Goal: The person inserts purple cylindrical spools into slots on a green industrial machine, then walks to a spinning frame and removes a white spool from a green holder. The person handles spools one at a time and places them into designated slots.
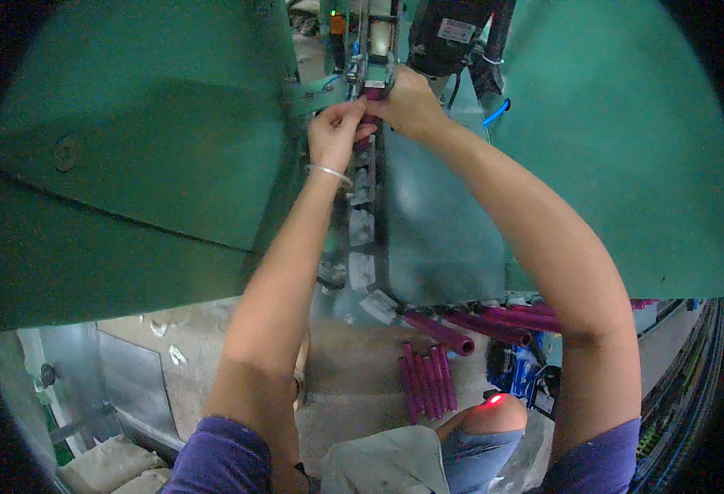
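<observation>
left hand [337, 132]: fingers pinched together on the magenta tube [368, 123], thumb side up, silver bangle [331, 173] on the wrist
right hand [411, 103]: fingers curled shut over the tube's top end, right at the metal feed head [377, 70]
tube location: upright, at the top of the vertical conveyor track [362, 214], just under the feed head, held by both hands
risk, pinch: both hands touch the machine's moving parts; fingers could get caught if it cycles
risk, snag: bangle hangs near the track's white carriers [361, 226]; could catch
risk, misfeed: tube looks slightly tilted; may jam if seated crooked
risk, drop: a slip likely sends it down to the loose tube pile [428, 380] by the knee
risk, view: green machine covers [131, 165] hide the mechanism on both sides; grip detail partly hidden
</observation>
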